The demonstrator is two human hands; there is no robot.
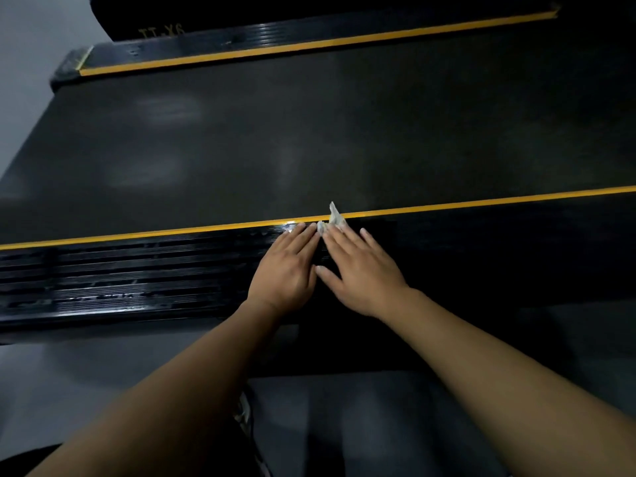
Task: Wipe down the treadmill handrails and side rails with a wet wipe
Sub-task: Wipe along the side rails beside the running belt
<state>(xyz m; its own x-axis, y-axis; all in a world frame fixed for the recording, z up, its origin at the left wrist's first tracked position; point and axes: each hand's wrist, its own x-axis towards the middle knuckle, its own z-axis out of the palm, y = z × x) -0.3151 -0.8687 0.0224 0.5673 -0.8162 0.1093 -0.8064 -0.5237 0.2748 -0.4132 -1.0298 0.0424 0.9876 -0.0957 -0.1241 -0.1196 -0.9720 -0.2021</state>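
The near side rail of the treadmill is black and ribbed, with wet streaks on its left part and a yellow stripe along its far edge. My left hand lies flat on the rail with straight fingers. My right hand lies flat beside it, fingers spread. A crumpled white wet wipe sticks out from under the fingertips of both hands, right at the yellow stripe.
The dark running belt fills the middle of the view. The far side rail, with its own yellow stripe, runs along the top. Grey floor lies below the near rail.
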